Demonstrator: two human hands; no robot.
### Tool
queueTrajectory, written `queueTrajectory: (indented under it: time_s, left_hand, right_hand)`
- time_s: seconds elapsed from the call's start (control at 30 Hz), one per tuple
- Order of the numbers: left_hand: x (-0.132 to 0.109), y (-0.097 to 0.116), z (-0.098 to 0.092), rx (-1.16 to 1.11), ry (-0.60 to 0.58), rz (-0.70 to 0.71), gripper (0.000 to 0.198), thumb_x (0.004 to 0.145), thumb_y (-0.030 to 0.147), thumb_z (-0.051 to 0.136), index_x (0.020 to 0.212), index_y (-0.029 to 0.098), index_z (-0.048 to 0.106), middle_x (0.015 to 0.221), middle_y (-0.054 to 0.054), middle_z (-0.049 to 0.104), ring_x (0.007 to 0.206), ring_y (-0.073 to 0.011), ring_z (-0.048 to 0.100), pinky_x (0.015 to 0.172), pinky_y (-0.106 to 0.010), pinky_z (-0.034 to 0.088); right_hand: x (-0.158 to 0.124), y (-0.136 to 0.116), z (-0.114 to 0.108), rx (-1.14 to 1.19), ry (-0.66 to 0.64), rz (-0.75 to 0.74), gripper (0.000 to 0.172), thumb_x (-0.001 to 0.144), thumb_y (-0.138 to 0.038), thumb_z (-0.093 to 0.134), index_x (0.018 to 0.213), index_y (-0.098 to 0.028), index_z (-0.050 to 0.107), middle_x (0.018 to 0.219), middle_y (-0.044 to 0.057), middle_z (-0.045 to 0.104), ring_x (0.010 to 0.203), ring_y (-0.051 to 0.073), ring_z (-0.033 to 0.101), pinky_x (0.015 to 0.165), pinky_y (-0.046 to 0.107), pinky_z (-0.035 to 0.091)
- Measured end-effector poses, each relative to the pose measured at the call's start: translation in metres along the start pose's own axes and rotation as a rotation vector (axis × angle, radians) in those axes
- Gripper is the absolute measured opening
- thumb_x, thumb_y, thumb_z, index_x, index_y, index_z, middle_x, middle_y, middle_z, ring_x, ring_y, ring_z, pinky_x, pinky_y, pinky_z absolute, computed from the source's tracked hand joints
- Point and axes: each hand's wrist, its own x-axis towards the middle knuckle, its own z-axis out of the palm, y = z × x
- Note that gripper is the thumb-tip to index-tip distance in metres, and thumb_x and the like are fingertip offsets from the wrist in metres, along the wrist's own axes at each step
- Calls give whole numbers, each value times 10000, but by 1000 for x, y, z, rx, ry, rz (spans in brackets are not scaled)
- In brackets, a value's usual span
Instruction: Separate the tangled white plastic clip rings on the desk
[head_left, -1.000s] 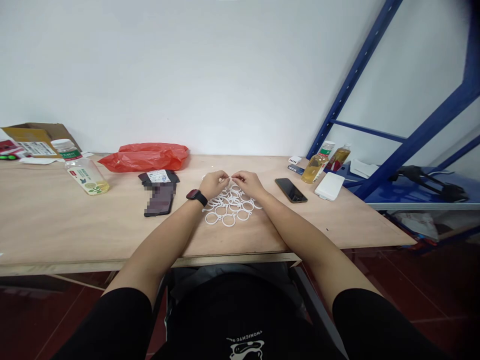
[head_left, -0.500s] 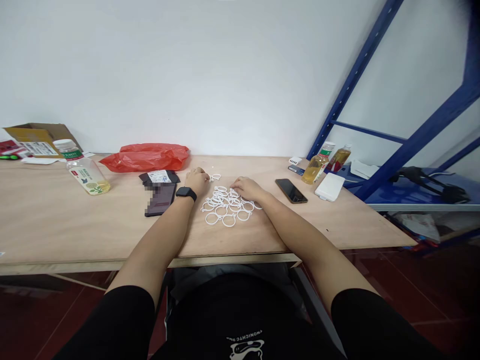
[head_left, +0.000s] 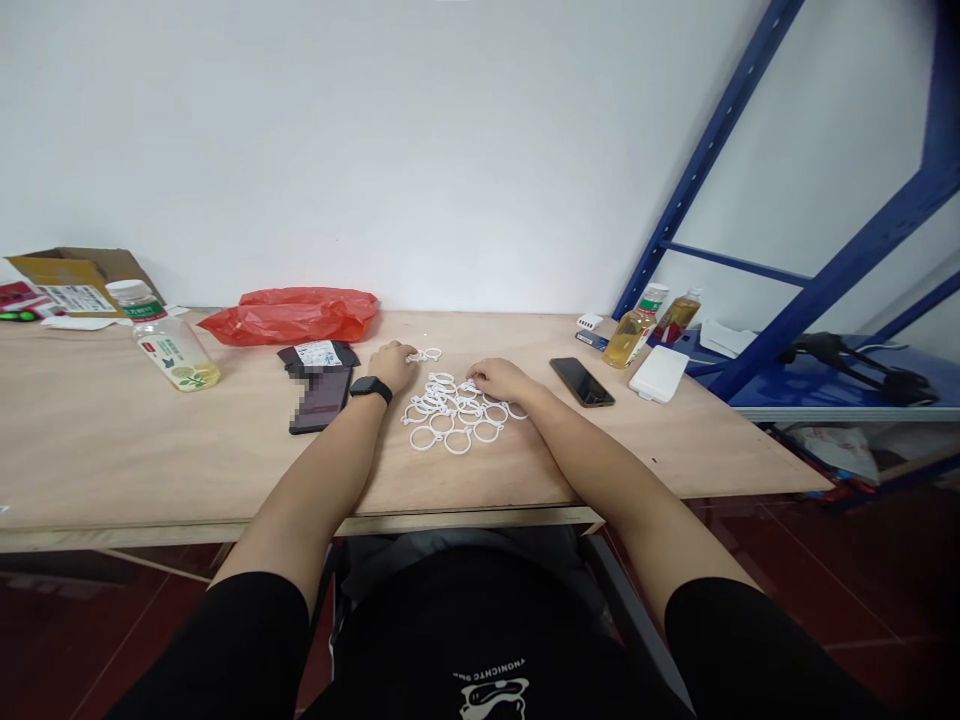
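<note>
Several white rings (head_left: 457, 441) lie in a loose, overlapping cluster on the wooden table (head_left: 247, 440). Beyond them sits a small white ring piece (head_left: 430, 354), with the fingertips of my left hand (head_left: 394, 366) at its left side. My left hand wears a black watch, and its fingers are bent; whether they grip the piece is hard to tell. My right hand (head_left: 495, 378) rests at the upper right edge of the cluster, its fingertips drawn together over a ring. What these fingertips pinch is too small to make out.
A dark phone or case (head_left: 322, 400) and black packet (head_left: 318, 355) lie left, below a red bag (head_left: 292, 315). A bottle (head_left: 176, 350) leans further left. At right are a phone (head_left: 582, 382), white box (head_left: 659, 373), bottles (head_left: 634, 330) and blue rack (head_left: 705, 150).
My right hand has shifted slightly right and nearer to me, its fingers drawn in more. My left hand has moved a little to the left, showing more of the small white piece.
</note>
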Motion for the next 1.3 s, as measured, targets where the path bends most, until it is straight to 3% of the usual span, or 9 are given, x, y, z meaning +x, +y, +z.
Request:
queueTrajectory:
  time_s: [0.2, 0.4, 0.53, 0.8, 1.3]
  left_hand:
    - [0, 13, 1, -151, 103, 143, 306, 868, 346, 559, 1081, 204, 727, 1072, -99, 687, 982, -248, 630, 909, -363, 481]
    - [-9, 45, 1, -272, -16, 363, 290, 894, 335, 559, 1079, 182, 722, 1055, -83, 699, 830, -188, 646, 860, -343, 504]
    - [-14, 61, -1, -297, -21, 435, 256, 900, 312, 566, 1050, 189, 733, 989, -72, 718, 822, -186, 657, 823, -328, 499]
    - [-17, 65, -11, -360, 63, 376, 293, 936, 386, 535, 1003, 209, 760, 922, -69, 747, 779, -187, 659, 768, -315, 493]
    - [-14, 69, -10, -522, 115, 351, 293, 931, 408, 547, 967, 202, 752, 924, -61, 748, 785, -172, 653, 764, -301, 510]
  right_hand:
    - [-1, 6, 1, 39, 85, 16, 215, 819, -127, 579, 945, -209, 733, 949, 50, 735, 854, 190, 641, 732, 263, 448]
    - [1, 5, -3, 149, 308, -49, 185, 884, -179, 564, 1006, -175, 704, 1008, 84, 715, 920, 194, 630, 827, 298, 461]
    - [2, -3, -3, 309, 392, -114, 194, 892, -181, 571, 1022, -189, 715, 994, 66, 727, 908, 178, 639, 857, 303, 468]
    - [0, -14, -2, 447, 402, -119, 178, 903, -216, 584, 991, -218, 739, 965, 34, 753, 903, 167, 670, 828, 279, 473]
    - [3, -21, 0, 706, 524, -3, 177, 850, -331, 609, 911, -187, 693, 803, 18, 713, 734, 144, 635, 715, 263, 492]
